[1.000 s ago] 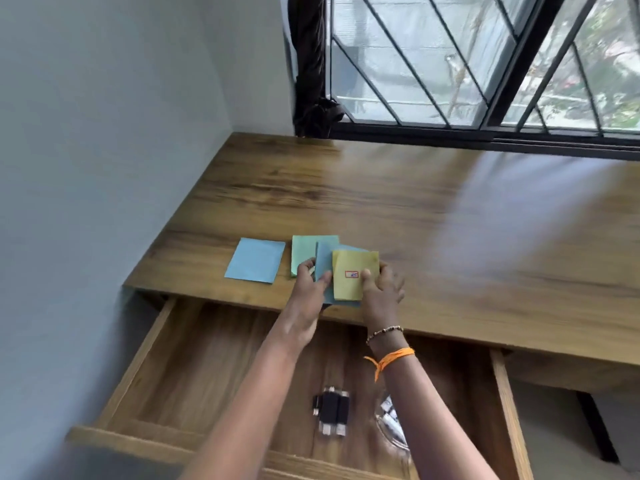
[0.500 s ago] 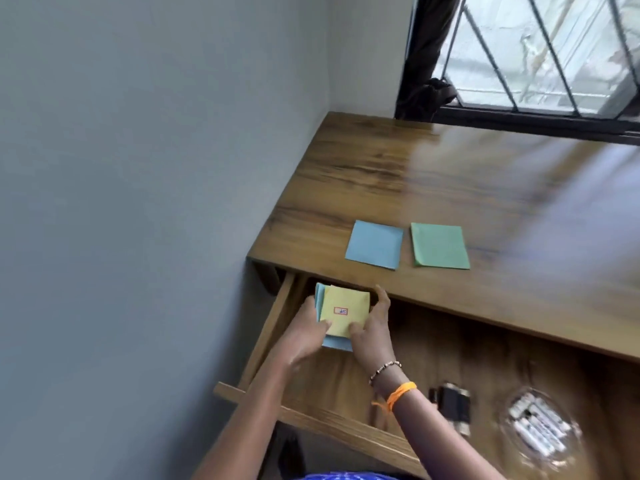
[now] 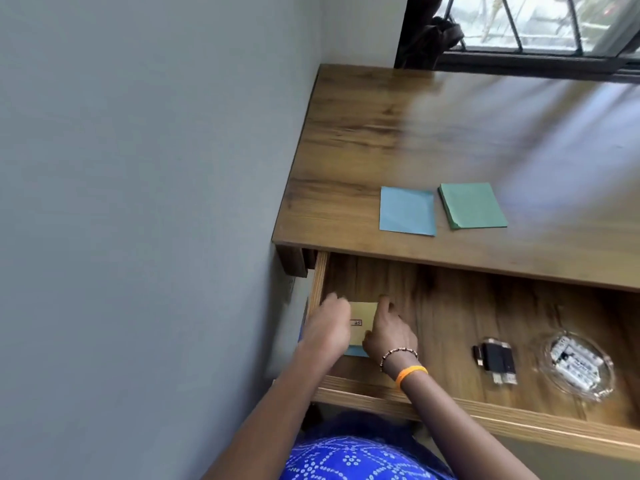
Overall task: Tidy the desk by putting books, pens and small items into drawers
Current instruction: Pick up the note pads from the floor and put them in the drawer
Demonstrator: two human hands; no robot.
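Yellow paper pad [image 3: 363,322] on a blue one [image 3: 356,351], pinched between left hand [image 3: 329,329] and right hand [image 3: 389,332], inside open drawer [image 3: 450,306]

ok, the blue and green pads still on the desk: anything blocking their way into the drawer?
Nothing visible. The blue pad and green pad lie near the desk's front edge, directly above the open drawer. Bare drawer floor shows between the hands' yellow pad and the black items.
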